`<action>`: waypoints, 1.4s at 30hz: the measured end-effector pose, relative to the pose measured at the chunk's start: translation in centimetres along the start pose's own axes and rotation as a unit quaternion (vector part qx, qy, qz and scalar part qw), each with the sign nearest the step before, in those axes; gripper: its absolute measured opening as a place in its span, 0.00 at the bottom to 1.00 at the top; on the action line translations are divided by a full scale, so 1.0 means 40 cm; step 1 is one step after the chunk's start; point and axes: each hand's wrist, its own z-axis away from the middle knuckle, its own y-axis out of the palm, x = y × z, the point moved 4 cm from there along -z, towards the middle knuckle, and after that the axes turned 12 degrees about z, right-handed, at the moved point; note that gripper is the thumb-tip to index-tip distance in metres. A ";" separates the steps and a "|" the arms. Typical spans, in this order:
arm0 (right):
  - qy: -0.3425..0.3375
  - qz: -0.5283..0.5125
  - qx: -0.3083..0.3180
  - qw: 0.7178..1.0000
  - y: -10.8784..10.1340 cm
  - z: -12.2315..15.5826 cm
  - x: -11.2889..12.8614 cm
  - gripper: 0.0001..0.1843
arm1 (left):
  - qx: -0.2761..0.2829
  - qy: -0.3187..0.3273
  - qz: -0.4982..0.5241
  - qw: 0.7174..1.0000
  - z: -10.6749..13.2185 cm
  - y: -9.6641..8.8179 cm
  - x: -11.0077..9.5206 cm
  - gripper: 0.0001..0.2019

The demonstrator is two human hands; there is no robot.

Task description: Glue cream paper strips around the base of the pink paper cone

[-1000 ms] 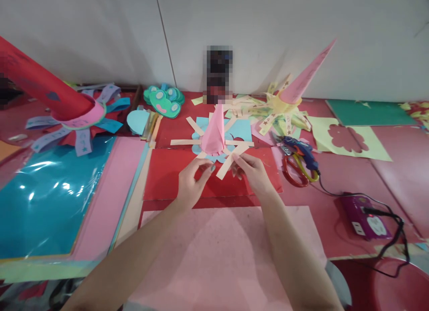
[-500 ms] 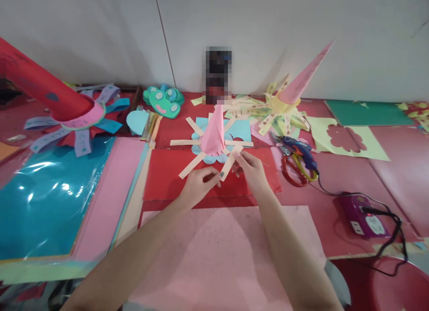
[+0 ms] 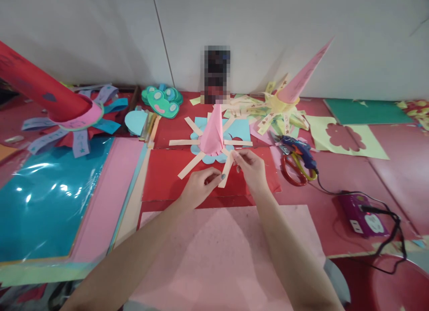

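A pale peach paper strip [image 3: 226, 170] slants down from the edge of a light blue paper flower [image 3: 211, 159]. My left hand [image 3: 203, 186] is closed, thumb and fingertips at the strip's near end. The fingers of my right hand [image 3: 251, 168] pinch the strip's upper end, close to the flower. A pink paper cone [image 3: 212, 134] stands upright on the flower's middle. Several other peach strips, such as the lower left one [image 3: 191, 166], spread outward around the cone. All this lies over red sheets [image 3: 181, 186].
Scissors [image 3: 293, 170] and a blue glue gun [image 3: 301, 151] lie to the right, its cord near a purple power box [image 3: 362, 215]. A red paper cone piece [image 3: 43, 90] stands left, a pink cone with yellow strips [image 3: 306, 76] back right. Blue film-wrapped sheets [image 3: 50, 203] lie left.
The strip between my hands has swung to a steeper slant, its near end lower. My right fingers have shifted slightly left along it. My left hand has barely moved.
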 end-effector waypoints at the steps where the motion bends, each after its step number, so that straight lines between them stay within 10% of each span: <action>1: -0.004 0.005 0.010 1.000 0.005 0.002 0.001 0.16 | -0.011 0.002 -0.007 1.000 0.000 -0.002 0.001 0.10; 42: 0.052 0.020 0.036 0.998 0.013 0.007 -0.009 0.23 | -0.039 -0.009 -0.016 0.999 -0.002 -0.008 0.002 0.09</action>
